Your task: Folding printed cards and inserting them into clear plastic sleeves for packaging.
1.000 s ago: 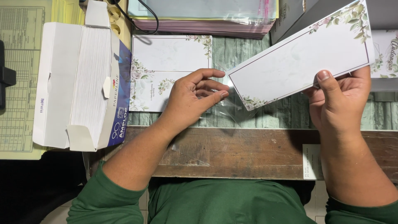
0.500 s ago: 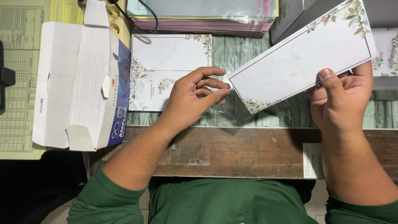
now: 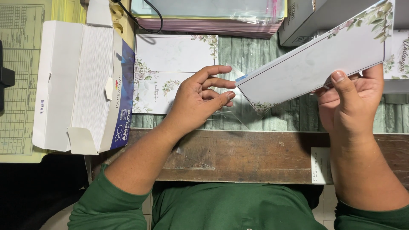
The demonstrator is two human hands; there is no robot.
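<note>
The right hand (image 3: 351, 104) pinched the lower right end of a long white card with leafy floral corners (image 3: 317, 57), thumb on top, holding it tilted above the wooden table (image 3: 238, 153). The left hand (image 3: 198, 100), fingers spread and loosely curled, touched a clear plastic sleeve (image 3: 238, 115) at the card's lower left tip. At 9 o'clock from that hand lay 1 flat floral card (image 3: 170, 64), then an open box of white envelopes (image 3: 81, 85).

The card (image 3: 315, 64) is printed white with green leaves and pink flowers at its corners. The box (image 3: 81, 85) is coloured white and blue, the sleeves (image 3: 115, 200) dark green, and the tabletop (image 3: 238, 157) worn brown.
</note>
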